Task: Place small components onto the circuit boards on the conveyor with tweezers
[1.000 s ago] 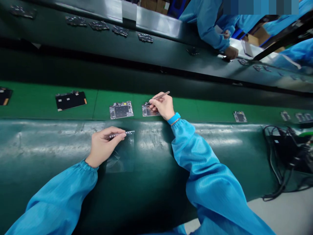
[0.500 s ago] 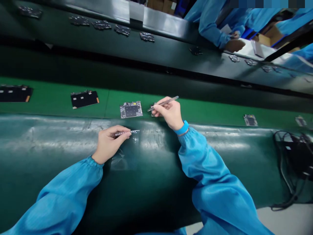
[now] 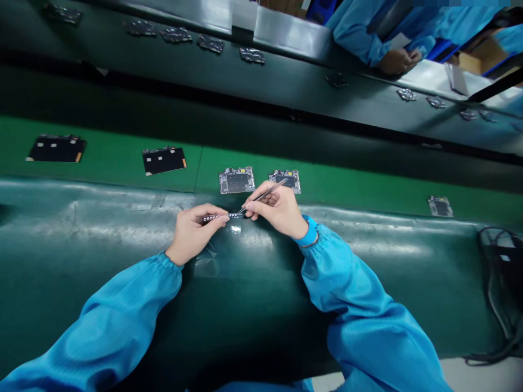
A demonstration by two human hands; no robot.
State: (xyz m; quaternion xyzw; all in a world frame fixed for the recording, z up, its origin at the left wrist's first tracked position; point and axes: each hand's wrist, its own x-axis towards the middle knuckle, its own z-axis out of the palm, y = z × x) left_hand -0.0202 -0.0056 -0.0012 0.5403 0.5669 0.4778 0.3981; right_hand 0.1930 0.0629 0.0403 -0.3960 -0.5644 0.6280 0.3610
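Note:
My left hand [image 3: 193, 231] pinches a narrow clear strip [image 3: 220, 217] carrying a row of tiny pale parts, held just above the dark green bench surface [image 3: 102, 256]. My right hand [image 3: 281, 210] grips metal tweezers [image 3: 261, 196] whose tip touches the right end of that strip. Just beyond my hands, two small circuit boards lie side by side on the green conveyor belt [image 3: 359, 188]: one [image 3: 237, 180] on the left, the other [image 3: 285, 180] partly behind the tweezers. Both my arms wear blue sleeves.
Two black panels [image 3: 164, 160] [image 3: 56, 148] lie further left on the belt, another small board [image 3: 440, 206] to the right. Several boards [image 3: 210, 43] sit on the far dark belt. A co-worker's hands [image 3: 395, 61] work at the far right. Black cables [image 3: 500, 261] hang at right.
My right hand left the circuit board on the belt and drew back with the tweezers to the strip in my left hand. The boards and panels shifted right in view.

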